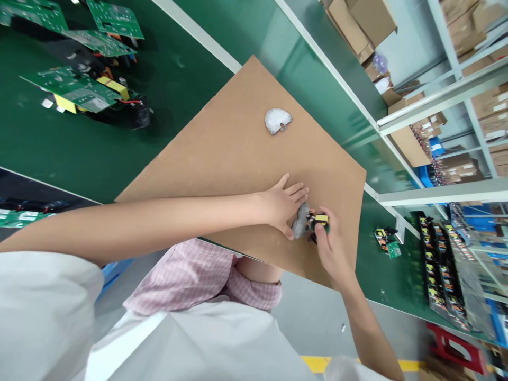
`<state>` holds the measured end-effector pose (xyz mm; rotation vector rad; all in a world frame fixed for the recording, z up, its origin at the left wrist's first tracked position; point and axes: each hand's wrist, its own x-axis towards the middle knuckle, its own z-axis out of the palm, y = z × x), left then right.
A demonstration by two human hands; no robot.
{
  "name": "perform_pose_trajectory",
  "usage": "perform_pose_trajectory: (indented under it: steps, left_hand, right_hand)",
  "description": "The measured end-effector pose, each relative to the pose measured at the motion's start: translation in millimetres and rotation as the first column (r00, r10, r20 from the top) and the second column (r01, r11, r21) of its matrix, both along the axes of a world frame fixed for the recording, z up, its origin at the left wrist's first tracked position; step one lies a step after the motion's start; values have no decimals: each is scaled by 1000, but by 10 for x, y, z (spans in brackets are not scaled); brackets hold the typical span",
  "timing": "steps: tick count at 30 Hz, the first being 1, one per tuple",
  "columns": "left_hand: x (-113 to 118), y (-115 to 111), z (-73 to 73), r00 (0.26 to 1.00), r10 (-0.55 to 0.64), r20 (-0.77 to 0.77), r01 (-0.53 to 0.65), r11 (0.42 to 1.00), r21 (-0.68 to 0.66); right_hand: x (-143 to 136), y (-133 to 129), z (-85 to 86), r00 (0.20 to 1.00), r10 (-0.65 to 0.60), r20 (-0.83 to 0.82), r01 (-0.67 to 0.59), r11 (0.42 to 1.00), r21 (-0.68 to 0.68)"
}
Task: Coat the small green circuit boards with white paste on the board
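Observation:
My right hand (332, 244) grips a small circuit board (320, 219) with a yellow-wrapped part, between thumb and fingers. The board is right against a grey, rounded lump (301, 221) lying on a brown cardboard sheet (206, 153). On the lump's left side is my left hand (281, 207), fingers spread over the cardboard, its thumb and fingertips at the lump's edge. What the grey lump is made of I cannot tell. Farther up the sheet rests a whitish, half-round piece (278, 120) with a small notch or loop at its lower edge.
Several larger green circuit boards (79, 87) with black parts lie at the upper left of the green table (190, 79). To the right are another small board assembly (386, 241) and black trays (442, 270) filled with boards. Metal shelving (440, 124) holds cardboard boxes.

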<state>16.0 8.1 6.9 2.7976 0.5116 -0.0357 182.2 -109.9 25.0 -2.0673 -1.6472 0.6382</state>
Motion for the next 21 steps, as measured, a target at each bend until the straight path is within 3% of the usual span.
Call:
perform_pose_trajectory:
  steps: [1, 3, 6, 10, 13, 16, 21]
  left_hand:
    - [-4, 4, 0, 1000, -2, 6, 2, 1000, -1]
    - [-11, 15, -2, 1000, -8, 16, 8, 1000, -4]
    - [-17, 34, -21, 1000, -13, 18, 13, 1000, -4]
    - [-16, 56, -68, 999, -20, 49, 20, 1000, 6]
    - [-6, 63, -78, 994, -33, 102, 35, 999, -13]
    - [7, 60, -24, 983, -68, 172, 82, 993, -79]
    - [11, 47, 131, 940, -114, 323, 161, 979, -126]
  right_hand:
    - [-17, -9, 28, 984, -79, -162, 79, 997, -4]
    - [-94, -27, 112, 859, -179, -479, 194, 981, -19]
    - [-304, -41, 269, 613, -158, -774, 225, 974, -20]
    - [-597, -45, 437, 191, -110, -976, 130, 988, -86]
    - [-694, -42, 491, -92, -70, -993, 55, 996, -75]
    - [-690, -41, 497, -212, -36, -977, 40, 998, -45]
    - [-621, -60, 471, -306, -48, -951, 8, 999, -53]
